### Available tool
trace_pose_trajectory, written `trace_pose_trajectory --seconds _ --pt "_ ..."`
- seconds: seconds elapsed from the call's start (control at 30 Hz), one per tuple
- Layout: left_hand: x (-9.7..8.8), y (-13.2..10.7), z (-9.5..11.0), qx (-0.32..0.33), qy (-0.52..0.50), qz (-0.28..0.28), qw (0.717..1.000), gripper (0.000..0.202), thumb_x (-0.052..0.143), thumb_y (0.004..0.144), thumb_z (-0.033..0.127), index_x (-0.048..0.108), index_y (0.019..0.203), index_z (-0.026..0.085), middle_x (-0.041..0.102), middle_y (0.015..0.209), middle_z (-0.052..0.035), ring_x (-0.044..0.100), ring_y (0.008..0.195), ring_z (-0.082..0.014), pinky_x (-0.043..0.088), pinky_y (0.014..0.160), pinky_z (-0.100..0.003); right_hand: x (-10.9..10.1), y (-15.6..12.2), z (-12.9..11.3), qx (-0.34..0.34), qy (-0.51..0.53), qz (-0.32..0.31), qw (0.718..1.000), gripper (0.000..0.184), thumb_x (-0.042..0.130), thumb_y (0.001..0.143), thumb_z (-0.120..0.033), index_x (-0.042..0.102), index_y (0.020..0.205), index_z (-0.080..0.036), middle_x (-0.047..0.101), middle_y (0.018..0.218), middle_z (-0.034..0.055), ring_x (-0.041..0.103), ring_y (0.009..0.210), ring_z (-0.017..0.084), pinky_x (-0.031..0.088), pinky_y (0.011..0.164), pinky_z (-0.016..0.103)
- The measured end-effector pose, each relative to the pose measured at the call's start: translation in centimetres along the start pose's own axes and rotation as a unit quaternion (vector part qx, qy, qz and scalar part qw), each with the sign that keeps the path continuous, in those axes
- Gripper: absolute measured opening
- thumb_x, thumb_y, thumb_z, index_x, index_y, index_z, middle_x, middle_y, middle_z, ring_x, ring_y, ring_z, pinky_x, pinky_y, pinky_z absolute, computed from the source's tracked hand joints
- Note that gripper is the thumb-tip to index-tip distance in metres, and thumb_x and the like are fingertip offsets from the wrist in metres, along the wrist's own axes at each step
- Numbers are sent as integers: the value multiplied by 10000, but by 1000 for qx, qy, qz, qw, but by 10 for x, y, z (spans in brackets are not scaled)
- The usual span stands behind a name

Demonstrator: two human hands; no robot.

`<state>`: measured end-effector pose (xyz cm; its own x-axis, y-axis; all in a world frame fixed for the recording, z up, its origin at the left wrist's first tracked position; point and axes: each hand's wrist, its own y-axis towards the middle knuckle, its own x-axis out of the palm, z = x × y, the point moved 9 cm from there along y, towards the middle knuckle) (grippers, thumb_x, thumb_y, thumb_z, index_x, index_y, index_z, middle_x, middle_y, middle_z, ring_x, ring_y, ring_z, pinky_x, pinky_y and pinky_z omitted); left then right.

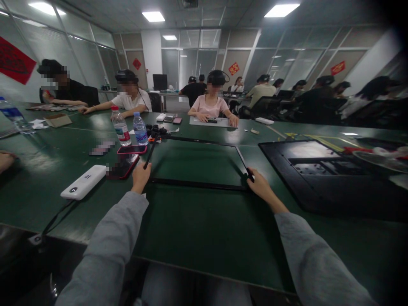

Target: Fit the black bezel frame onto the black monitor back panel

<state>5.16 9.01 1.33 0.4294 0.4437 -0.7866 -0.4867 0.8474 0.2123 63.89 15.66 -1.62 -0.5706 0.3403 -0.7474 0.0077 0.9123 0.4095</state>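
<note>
A thin black rectangular frame (200,184) with an open middle is held over the green table (204,229). My left hand (141,176) is closed around its left side, near the front corner. At the opposite side, my right hand (259,183) grips the front right corner. Through the frame's opening the green tabletop shows. Just left of my left hand lies a phone (123,166) with a red edge. To the right of my right hand rests a large black panel (306,170) with a glossy inset.
A white power bank (84,182) with a cable lies at the left. Two bottles (121,127) stand beyond the phones, beside a cluster of small black parts (156,131). A clear round dish (379,160) is at the far right. Co-workers (214,102) sit across the table.
</note>
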Motion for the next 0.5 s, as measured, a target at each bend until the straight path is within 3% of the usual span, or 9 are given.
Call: trace_pose_trajectory --seconds 0.23,0.5 --pt "6 -10 10 40 117 -23 992 449 484 977 494 812 1074 204 745 1111 -183 691 1060 -338 508 844 -382 -1 2 17 20 5 20 1000 559 536 781 -223 644 1329 -195 694 1302 142 614 1278 318 459 1120 550" --pt "10 -15 20 89 156 -29 983 444 503 981 432 741 1269 192 674 1240 -182 628 1187 -330 507 976 -412 -12 2 16 32 -41 42 998 447 528 877 -342 692 1250 -158 726 1180 170 654 1156 325 503 1032 517"
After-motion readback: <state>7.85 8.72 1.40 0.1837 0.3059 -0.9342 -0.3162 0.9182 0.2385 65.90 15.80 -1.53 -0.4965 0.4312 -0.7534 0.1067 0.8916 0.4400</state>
